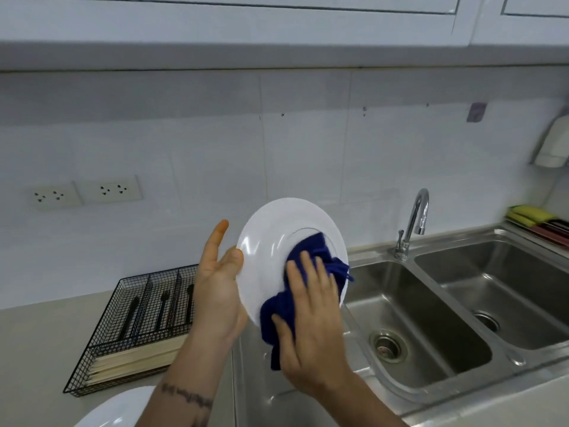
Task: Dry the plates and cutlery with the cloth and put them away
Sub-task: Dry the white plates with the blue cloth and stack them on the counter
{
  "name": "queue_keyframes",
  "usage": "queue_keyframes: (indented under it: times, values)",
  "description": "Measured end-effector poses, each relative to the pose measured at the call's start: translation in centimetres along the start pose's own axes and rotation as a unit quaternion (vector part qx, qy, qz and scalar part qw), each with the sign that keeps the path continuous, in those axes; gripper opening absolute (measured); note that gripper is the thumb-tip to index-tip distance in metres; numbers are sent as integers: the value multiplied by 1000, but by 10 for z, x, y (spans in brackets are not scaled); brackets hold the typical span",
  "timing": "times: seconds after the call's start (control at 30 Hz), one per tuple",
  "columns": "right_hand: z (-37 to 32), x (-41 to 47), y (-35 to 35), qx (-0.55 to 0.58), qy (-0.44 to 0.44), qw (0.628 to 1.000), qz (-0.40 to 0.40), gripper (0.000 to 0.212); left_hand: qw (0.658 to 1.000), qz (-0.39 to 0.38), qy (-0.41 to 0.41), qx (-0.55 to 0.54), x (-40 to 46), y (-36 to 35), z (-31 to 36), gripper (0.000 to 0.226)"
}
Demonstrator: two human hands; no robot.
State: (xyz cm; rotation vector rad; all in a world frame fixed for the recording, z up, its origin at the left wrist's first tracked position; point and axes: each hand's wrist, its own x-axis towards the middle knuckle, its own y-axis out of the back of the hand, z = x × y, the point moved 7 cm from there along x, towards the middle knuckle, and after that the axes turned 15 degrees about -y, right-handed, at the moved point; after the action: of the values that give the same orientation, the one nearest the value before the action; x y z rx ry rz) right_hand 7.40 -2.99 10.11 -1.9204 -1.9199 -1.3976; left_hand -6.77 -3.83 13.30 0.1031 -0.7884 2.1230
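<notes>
I hold a white plate (277,229) upright above the left edge of the sink, its underside towards me. My left hand (217,288) grips its left rim, thumb on the edge and index finger pointing up. My right hand (311,322) presses a dark blue cloth (308,251) flat against the plate's base and lower right. A second white plate (123,408) lies on the counter at the bottom left, partly hidden by my forearm. Black-handled cutlery (163,306) lies in a black wire tray (101,343).
A steel double sink (431,303) with a chrome tap (415,220) fills the right side. The wire tray also holds pale chopsticks (135,359). Yellow sponges (529,215) sit at the far right. Wall sockets (86,194) are on the tiles, cupboards overhead.
</notes>
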Motion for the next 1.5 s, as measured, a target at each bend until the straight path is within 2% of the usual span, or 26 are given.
queue_keyframes:
  times: [0.13,0.23,0.33,0.43,0.5,0.57,0.67,0.73,0.8,0.87,0.97,1.03,1.17,1.27,1.37,1.43,1.5]
  values:
    - [-20,30,-4,-56,78,994,-55,63,996,-38,58,-63,-8,-12,-7,49]
    - [-24,69,0,-52,105,989,-85,55,991,-60,66,-97,-7,-12,0,51]
    - [-2,102,9,48,7,996,-73,49,993,-56,51,-93,-4,-5,8,53]
    - [33,107,7,147,-118,980,-61,48,996,-37,34,-77,-1,8,17,51]
    - [37,99,2,148,-138,977,-61,51,997,-27,33,-71,1,16,19,51]
    - [17,91,-1,115,-88,988,-61,53,997,-30,40,-66,1,16,17,49]
    - [-25,89,-1,45,38,996,-68,49,995,-37,53,-78,1,10,12,46]
    - [-31,94,1,30,68,995,-66,47,994,-39,54,-87,2,8,11,45]
    - [-17,98,3,58,36,996,-57,48,995,-38,50,-84,2,10,12,46]
    - [15,97,4,122,-47,991,-32,49,995,-34,42,-82,0,14,13,47]
    - [57,85,-6,231,-194,953,-33,42,997,-38,34,-64,-5,20,12,46]
    - [65,77,-12,250,-223,942,-37,40,997,-52,34,-46,-8,20,10,45]
    - [41,86,-2,193,-152,968,-43,50,996,-80,28,1,-3,13,10,44]
    - [14,102,7,115,-63,988,-86,52,993,-107,11,52,9,8,13,46]
    - [-8,108,5,22,10,990,-136,55,985,-135,-23,106,14,3,18,47]
    - [-13,109,3,-4,34,987,-155,54,981,-132,-53,132,15,3,24,47]
    - [-8,112,3,21,21,986,-165,53,978,-120,-81,149,17,6,32,45]
